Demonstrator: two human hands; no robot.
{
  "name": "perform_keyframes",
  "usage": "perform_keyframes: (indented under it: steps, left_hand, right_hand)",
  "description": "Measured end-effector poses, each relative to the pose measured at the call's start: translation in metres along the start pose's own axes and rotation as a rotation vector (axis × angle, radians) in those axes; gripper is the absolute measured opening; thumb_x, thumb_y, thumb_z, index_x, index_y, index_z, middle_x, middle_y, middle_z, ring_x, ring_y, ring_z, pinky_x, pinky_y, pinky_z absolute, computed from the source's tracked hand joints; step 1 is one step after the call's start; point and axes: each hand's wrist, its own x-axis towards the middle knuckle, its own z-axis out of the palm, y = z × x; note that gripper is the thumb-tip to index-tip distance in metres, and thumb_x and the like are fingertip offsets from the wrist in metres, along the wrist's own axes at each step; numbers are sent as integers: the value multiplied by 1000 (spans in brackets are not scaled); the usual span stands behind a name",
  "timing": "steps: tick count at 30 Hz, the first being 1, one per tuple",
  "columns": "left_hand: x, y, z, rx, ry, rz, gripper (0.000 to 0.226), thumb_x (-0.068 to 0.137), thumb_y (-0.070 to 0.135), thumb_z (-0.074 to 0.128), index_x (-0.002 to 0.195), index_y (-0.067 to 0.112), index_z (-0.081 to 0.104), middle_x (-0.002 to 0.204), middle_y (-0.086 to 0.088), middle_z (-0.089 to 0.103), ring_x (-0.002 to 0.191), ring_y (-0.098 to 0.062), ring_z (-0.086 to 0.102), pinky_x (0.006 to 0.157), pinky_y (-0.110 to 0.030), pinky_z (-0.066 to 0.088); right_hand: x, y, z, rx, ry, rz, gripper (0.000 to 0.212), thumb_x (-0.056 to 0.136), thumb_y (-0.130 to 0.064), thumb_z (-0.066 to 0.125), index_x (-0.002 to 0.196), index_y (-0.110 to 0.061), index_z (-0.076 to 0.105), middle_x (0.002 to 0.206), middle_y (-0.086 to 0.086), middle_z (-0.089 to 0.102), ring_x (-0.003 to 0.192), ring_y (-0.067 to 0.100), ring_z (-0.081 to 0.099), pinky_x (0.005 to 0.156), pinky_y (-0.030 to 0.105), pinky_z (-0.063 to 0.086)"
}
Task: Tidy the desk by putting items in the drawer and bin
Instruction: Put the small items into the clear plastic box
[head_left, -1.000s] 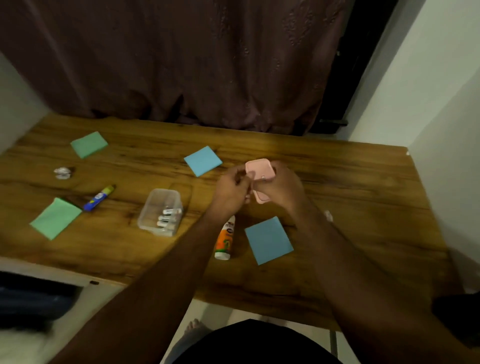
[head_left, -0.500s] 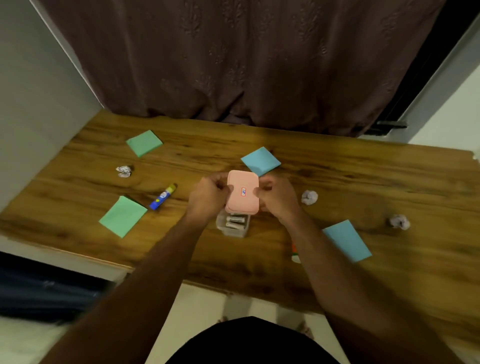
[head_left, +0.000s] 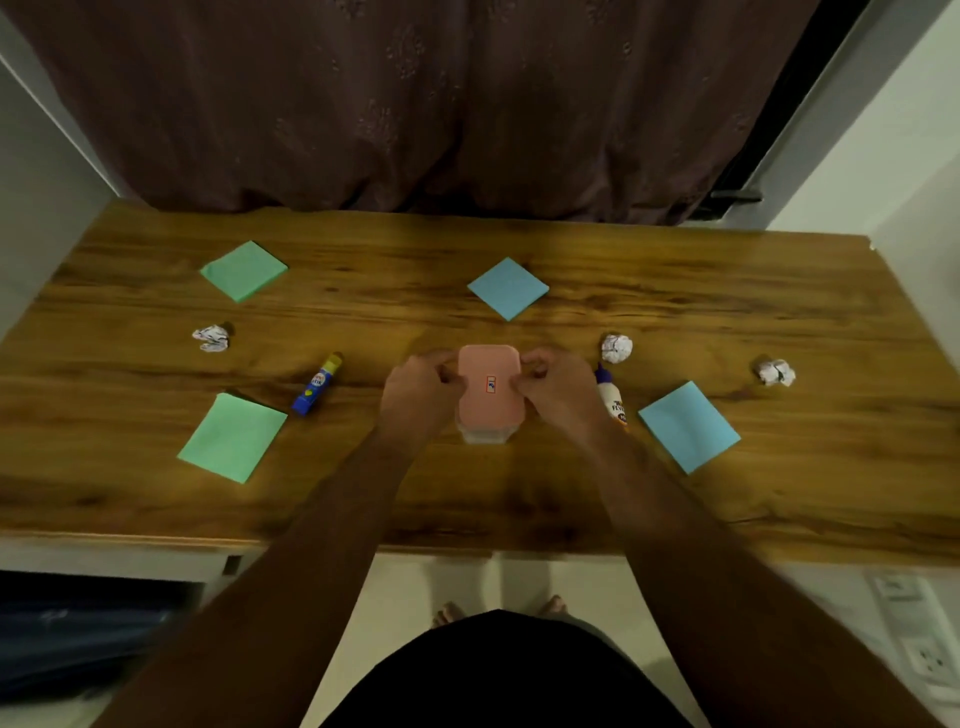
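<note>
At frame centre, the left hand (head_left: 418, 392) and right hand (head_left: 558, 391) grasp the pink lid (head_left: 489, 387) by its sides, atop the clear box (head_left: 483, 434) on the desk (head_left: 467, 499).

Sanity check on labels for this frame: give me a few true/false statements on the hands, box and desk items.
1. Both hands, left hand and right hand, hold the pink lid. True.
2. The lid sits over the clear box. True.
3. Four crumpled paper balls lie on the desk. False: three show, one at the left, one right of the lid, one far right.
4. The blue glue stick is right of the box. False: left.
5. Two green pads, and, lie on the left side. True.
</note>
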Motion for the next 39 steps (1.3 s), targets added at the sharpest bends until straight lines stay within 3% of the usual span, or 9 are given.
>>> perform_keyframes:
  steps: [5,10,13,17,21,25,29,36,39]
  left_hand:
    - [-1,-6,0,-21,-33,13,41,91,20,58,132,27,57,106,2,68,69,-3,55,51,-14,37]
    - [1,-9,1,-29,-49,12,41,91,23,60,132,26,56,109,0,68,81,-10,59,62,-22,45]
    - [2,-8,3,-50,-37,-22,44,90,24,61,133,22,53,113,0,67,89,-10,58,69,-25,45]
    - [6,-1,5,-132,-6,-133,47,95,34,52,138,15,47,116,-3,64,89,-12,53,71,-27,39]
    - [9,10,18,-185,71,-194,51,100,50,34,124,10,54,107,-11,66,92,-23,61,69,-29,41]
    - [9,13,30,-177,121,-253,53,102,48,25,118,9,57,111,-15,64,103,-31,61,72,-30,36]
    - [9,9,37,-161,173,-229,49,103,45,26,117,11,59,106,-11,66,93,-24,60,69,-28,34]
    - [16,1,45,-262,230,-261,43,101,44,36,105,12,64,95,-6,66,82,-19,56,68,-27,34]
    - [17,-1,48,-259,250,-260,43,101,45,37,99,11,64,83,0,61,76,-18,55,62,-24,32]
  right_hand:
    - [-3,3,3,-17,-8,7,36,88,-17,68,124,-13,63,121,4,66,101,16,64,89,38,55]
    - [-2,5,6,4,14,12,38,88,-16,69,125,-13,61,122,6,65,95,8,57,83,30,53]
    - [2,8,9,53,-16,55,41,87,-19,69,126,-15,59,122,4,64,97,11,62,83,35,56]
    - [6,3,15,132,45,113,40,92,-36,59,126,-16,56,116,4,65,99,20,64,83,41,56]
    - [12,-6,27,139,97,167,47,96,-53,42,120,-15,58,111,5,64,100,22,60,88,42,51]
    - [14,-6,40,43,125,149,46,102,-47,30,113,-12,59,99,4,60,88,17,53,75,32,39]
    - [13,-2,48,-5,175,135,45,103,-44,30,108,-11,59,91,3,57,84,17,52,71,29,35]
    - [18,4,52,85,170,152,41,102,-47,32,108,-16,60,90,2,60,87,20,60,72,33,47]
    - [21,7,53,161,161,171,41,101,-48,35,112,-18,60,92,1,62,83,18,60,59,25,40]
